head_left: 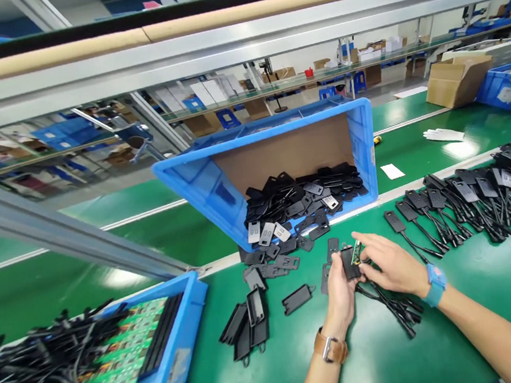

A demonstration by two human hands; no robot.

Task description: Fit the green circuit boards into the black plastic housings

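Observation:
My left hand (340, 289) is closed around a small black plastic case (349, 263), held a little above the green table. With its fingers pinched, my right hand (390, 262) grips a small green circuit board (356, 252), tilted at the right side of the case. Black cables (395, 308) with connector ends run out below my right hand. Flat black cover plates (333, 248) lie just beyond my left hand. One loose case (298, 298) rests to the left, and a small pile of open cases (247, 324) sits farther left.
A tipped blue crate (373, 153) spills black cover plates onto the table. At the lower left, another blue crate (191, 322) holds circuit boards with cables. Finished-looking cased cables (468, 198) lie in rows on the right. A white glove (443, 135) and cardboard box (450, 80) are behind.

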